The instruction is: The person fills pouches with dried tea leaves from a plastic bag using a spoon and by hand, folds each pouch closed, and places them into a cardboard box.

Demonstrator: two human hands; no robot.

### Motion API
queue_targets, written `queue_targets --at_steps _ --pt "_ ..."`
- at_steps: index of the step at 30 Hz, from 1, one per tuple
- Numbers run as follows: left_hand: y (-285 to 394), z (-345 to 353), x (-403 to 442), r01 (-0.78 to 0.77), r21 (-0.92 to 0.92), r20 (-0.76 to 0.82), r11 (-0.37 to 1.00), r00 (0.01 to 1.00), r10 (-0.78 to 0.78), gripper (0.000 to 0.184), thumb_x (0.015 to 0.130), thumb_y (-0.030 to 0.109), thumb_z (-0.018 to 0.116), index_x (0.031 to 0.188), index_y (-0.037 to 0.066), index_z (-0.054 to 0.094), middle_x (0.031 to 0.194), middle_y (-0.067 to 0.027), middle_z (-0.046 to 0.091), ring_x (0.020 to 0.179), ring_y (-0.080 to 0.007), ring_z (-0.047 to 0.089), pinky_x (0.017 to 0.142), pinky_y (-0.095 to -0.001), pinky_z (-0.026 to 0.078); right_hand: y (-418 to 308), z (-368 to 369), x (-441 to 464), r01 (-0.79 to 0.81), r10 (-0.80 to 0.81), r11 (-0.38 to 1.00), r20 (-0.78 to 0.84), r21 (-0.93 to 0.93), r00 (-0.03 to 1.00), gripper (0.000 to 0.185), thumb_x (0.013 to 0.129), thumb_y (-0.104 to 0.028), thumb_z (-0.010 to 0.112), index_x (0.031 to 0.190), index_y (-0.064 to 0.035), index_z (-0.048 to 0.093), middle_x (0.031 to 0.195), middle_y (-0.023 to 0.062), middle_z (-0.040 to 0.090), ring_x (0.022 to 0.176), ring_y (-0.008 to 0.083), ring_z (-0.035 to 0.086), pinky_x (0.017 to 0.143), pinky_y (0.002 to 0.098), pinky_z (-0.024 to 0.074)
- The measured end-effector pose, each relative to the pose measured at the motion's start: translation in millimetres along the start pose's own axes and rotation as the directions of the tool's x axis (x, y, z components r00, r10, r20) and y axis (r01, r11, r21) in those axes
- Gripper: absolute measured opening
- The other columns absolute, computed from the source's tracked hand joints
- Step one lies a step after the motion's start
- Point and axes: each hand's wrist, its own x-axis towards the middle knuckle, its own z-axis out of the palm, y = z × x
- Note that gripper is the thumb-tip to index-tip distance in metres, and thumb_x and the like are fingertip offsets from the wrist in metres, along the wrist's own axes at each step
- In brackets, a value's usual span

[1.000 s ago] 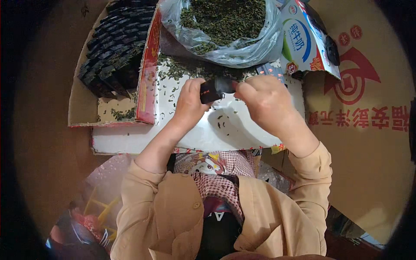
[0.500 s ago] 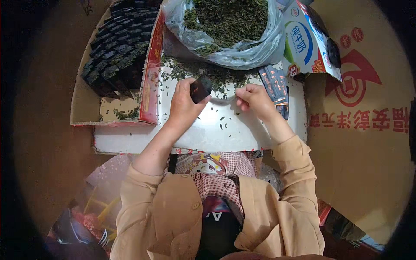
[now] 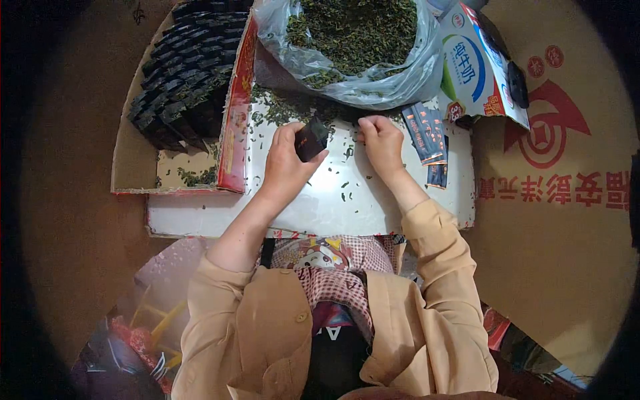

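Note:
My left hand [image 3: 288, 157] is wrapped round a small black packet [image 3: 310, 139], held upright above the white board. To its right is my right hand [image 3: 382, 141], with fingers curled together; what they hold, if anything, is hidden. Loose dried tea leaves [image 3: 287, 107] lie scattered on the board [image 3: 320, 207] around and below both hands. Just beyond the hands, a clear plastic bag [image 3: 393, 93] stands full of more dried leaves. Several flat black packets with orange print [image 3: 425, 133] lie beside my right hand.
At left stands an open cardboard box [image 3: 233, 153] with rows of filled black packets [image 3: 193, 73] and some loose leaves inside. A milk carton [image 3: 470, 67] stands back right. A large printed cardboard sheet [image 3: 553, 240] spreads along the right side.
My right hand has moved slightly up, and its fingers have turned toward the bag. A faint grey shape seen between the hands before no longer shows. My left hand still holds the packet.

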Motion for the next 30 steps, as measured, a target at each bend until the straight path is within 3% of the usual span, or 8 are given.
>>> queue_targets --at_steps 4,10,13,20,26,28,30 --pt "0.6 -1.9 -0.5 0.021 -0.006 0.013 1.000 1.000 -0.020 0.060 0.068 0.018 0.082 0.113 0.001 0.046 0.103 -0.0150 0.054 0.093 -0.0269 0.056 0.084 -0.0345 0.046 -0.7 -10.4 -10.9 -0.121 0.101 0.972 0.105 0.202 0.989 0.013 0.091 -0.010 0.059 0.089 0.0021 0.064 0.078 0.0040 0.064 0.068 0.0088 0.060 0.062 0.0229 0.0496" --pt "5.6 0.3 0.3 0.041 -0.018 0.027 0.999 0.999 -0.040 0.059 0.068 0.018 0.082 0.113 0.001 0.047 0.103 -0.0152 0.053 0.096 -0.0279 0.055 0.087 -0.0353 0.045 -23.5 -35.2 -21.4 -0.079 0.053 0.935 0.084 0.344 0.995 0.014 0.090 -0.012 0.060 0.090 0.0007 0.065 0.076 0.0018 0.064 0.066 0.0082 0.059 0.061 0.0226 0.0492" --pt "6.5 1.1 1.8 0.045 -0.019 0.044 0.999 0.998 -0.044 0.060 0.068 0.018 0.082 0.112 0.001 0.047 0.104 -0.0155 0.053 0.096 -0.0281 0.055 0.087 -0.0353 0.045 -42.1 -55.8 -22.1 -0.049 0.002 0.954 0.157 0.296 0.988 0.013 0.093 -0.010 0.057 0.092 0.0022 0.063 0.085 0.0054 0.064 0.072 0.0106 0.061 0.065 0.0234 0.0500" --pt "6.6 7.5 6.9 0.005 0.009 0.072 1.000 0.997 -0.005 0.061 0.065 0.019 0.083 0.112 0.001 0.048 0.108 -0.0172 0.054 0.100 -0.0328 0.055 0.088 -0.0371 0.045 -71.5 -84.2 -16.4 0.040 -0.108 0.957 0.229 0.286 0.967 0.013 0.093 -0.010 0.057 0.090 0.0008 0.062 0.083 0.0043 0.063 0.070 0.0102 0.059 0.065 0.0232 0.0489" --pt "11.6 10.8 8.1 0.010 0.022 0.114 1.000 0.993 -0.013 0.060 0.064 0.018 0.082 0.111 0.001 0.048 0.108 -0.0179 0.053 0.102 -0.0346 0.053 0.089 -0.0390 0.044 -102.0 -94.0 1.1 0.226 -0.211 0.974 0.382 0.006 0.900 0.009 0.090 -0.008 0.060 0.087 -0.0003 0.061 0.075 0.0041 0.061 0.066 0.0106 0.057 0.062 0.0247 0.0470" --pt "11.0 12.3 7.9 0.005 0.028 0.123 1.000 0.992 -0.009 0.060 0.064 0.018 0.082 0.111 0.002 0.048 0.108 -0.0180 0.053 0.102 -0.0349 0.053 0.089 -0.0393 0.044 -118.5 -92.5 8.2 0.530 -0.383 0.826 0.496 -0.193 0.779 0.005 0.085 -0.006 0.064 0.086 -0.0015 0.061 0.073 0.0098 0.061 0.064 0.0196 0.060 0.059 0.0303 0.0465" --pt "9.1 14.3 6.9 -0.017 0.038 0.118 0.999 0.993 0.012 0.060 0.063 0.017 0.082 0.110 0.002 0.048 0.106 -0.0180 0.053 0.101 -0.0350 0.053 0.089 -0.0398 0.044 -125.8 -88.5 13.9 0.617 -0.451 0.761 0.521 -0.199 0.725 0.006 0.083 -0.005 0.065 0.086 -0.0021 0.061 0.073 0.0117 0.060 0.066 0.0248 0.060 0.058 0.0336 0.0464"
